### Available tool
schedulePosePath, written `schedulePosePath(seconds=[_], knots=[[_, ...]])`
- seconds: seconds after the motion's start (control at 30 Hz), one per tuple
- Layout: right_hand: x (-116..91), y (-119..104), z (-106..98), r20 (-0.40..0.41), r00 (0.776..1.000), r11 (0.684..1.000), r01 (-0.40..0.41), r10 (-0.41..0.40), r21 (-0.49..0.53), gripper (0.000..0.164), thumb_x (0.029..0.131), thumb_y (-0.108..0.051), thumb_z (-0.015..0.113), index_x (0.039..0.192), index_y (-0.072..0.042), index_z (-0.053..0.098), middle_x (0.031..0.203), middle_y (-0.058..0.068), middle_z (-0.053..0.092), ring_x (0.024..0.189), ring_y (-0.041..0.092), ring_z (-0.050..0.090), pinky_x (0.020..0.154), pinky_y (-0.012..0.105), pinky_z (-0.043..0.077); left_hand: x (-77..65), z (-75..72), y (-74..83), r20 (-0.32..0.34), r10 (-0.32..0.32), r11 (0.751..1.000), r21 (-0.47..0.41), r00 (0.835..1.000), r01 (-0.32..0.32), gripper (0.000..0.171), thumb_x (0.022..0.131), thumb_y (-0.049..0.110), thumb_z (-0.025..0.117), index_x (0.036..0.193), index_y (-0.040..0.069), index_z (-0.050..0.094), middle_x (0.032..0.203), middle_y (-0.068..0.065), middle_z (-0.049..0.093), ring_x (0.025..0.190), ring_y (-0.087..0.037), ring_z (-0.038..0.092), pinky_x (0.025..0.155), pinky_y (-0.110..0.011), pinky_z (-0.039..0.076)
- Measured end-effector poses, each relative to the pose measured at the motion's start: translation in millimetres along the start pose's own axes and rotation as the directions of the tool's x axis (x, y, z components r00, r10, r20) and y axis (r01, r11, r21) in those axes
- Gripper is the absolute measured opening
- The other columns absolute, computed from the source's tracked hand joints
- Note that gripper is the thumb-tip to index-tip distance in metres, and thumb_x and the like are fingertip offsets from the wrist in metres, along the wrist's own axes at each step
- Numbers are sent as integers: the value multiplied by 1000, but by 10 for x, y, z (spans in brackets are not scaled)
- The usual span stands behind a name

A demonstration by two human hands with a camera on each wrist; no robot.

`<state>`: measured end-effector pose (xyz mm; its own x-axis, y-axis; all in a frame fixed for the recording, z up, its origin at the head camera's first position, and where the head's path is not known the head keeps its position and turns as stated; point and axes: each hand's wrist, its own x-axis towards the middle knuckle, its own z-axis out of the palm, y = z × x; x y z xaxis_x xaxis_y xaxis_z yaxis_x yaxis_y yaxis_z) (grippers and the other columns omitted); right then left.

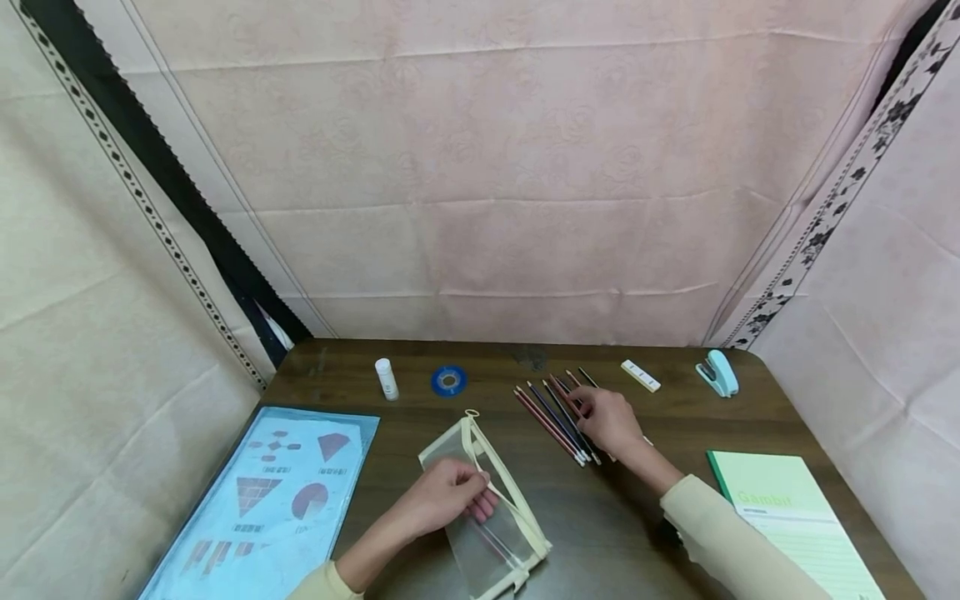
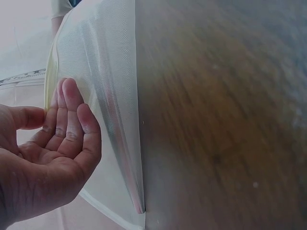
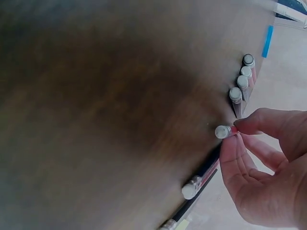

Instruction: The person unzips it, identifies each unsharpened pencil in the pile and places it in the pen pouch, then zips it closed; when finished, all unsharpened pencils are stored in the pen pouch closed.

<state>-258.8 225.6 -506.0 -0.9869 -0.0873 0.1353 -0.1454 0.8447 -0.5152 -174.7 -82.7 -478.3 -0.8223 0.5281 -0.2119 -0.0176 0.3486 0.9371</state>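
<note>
My left hand pinches the cream edge of a see-through mesh pencil case between thumb and fingers. Through the mesh a reddish pencil shows, lying inside along the bottom. Farther right, my right hand reaches down over a fanned row of pencils on the table. Its thumb and fingertips pinch a red pencil near the white eraser end. Several other pencils lie on both sides of that one, dark and red, their eraser ends toward me.
A glue stick, a blue tape roll, a white eraser-like block and a light blue stapler lie along the back. At left is a blue printed folder; at right, a green notepad.
</note>
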Motion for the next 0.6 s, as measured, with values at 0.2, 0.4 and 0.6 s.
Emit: schedulePosePath(seconds=[0.2, 0.4, 0.6], knots=[[6, -27, -40, -72, 997, 999, 33, -31, 32, 47, 72, -1, 69, 116, -15, 65, 75, -2, 66, 64, 11, 55, 58, 28, 44, 4, -5, -3, -3, 4, 1000, 2, 1000, -4, 34, 100, 25, 50, 86, 6, 74, 82, -10, 74, 72, -24, 72, 69, -40, 59], [-29, -145, -121, -160, 986, 994, 68, -53, 90, 51, 72, -3, 71, 120, -14, 60, 77, -4, 64, 66, 10, 56, 61, 28, 44, 11, -6, -7, -3, 12, 1000, 0, 1000, -12, 34, 100, 26, 50, 84, 5, 73, 81, -10, 74, 72, -24, 71, 68, -36, 59], [-128, -341, -186, -249, 968, 965, 81, -17, 248, 57, 73, -3, 72, 125, -19, 54, 86, -2, 63, 73, 11, 59, 64, 23, 49, 6, -2, -9, -2, 5, 1000, 4, 1000, -5, 34, 100, 27, 50, 84, 7, 73, 80, -9, 74, 71, -23, 71, 68, -37, 59]])
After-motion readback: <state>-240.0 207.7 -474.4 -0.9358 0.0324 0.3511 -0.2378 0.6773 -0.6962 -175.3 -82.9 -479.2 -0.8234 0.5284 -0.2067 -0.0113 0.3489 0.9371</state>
